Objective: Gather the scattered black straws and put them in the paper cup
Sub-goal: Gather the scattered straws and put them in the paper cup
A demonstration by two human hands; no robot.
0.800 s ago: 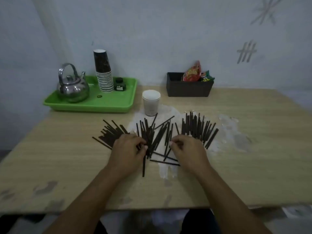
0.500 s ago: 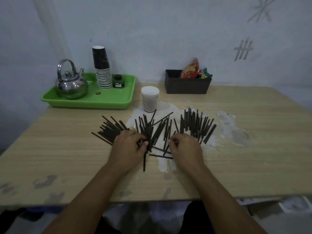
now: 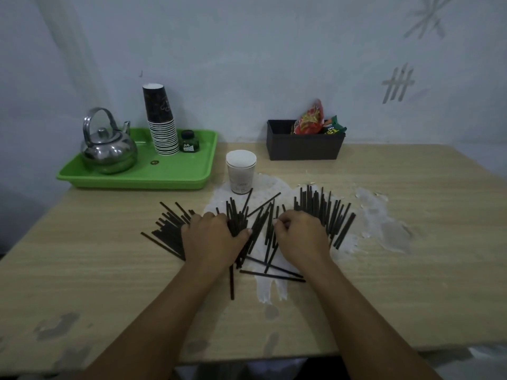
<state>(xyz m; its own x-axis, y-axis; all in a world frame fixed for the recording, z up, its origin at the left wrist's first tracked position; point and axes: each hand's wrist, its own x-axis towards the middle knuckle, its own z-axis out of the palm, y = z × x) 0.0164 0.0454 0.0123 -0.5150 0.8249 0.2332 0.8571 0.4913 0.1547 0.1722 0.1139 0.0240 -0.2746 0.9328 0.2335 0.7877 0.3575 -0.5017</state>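
Note:
Several black straws (image 3: 326, 212) lie fanned across the middle of the wooden table (image 3: 82, 270). An empty white paper cup (image 3: 241, 171) stands upright just behind them. My left hand (image 3: 212, 237) rests palm down on the left part of the fan, thumb and fingers closed around a bunch of straws (image 3: 236, 223). My right hand (image 3: 300, 237) lies palm down on the right part, fingers curled over straws there; what its fingertips pinch is hidden. A few loose straws (image 3: 271, 275) lie crosswise between my wrists.
A green tray (image 3: 175, 174) at the back left carries a steel kettle (image 3: 108, 149), a stack of dark paper cups (image 3: 162, 124) and a small bottle (image 3: 189, 141). A black box (image 3: 304, 145) with snack packets stands at the back. White worn patches (image 3: 384, 223) mark the tabletop.
Both hands have stayed on the straws and slid slightly forward into the fan, the left closing on its bunch. The camera has shifted a little.

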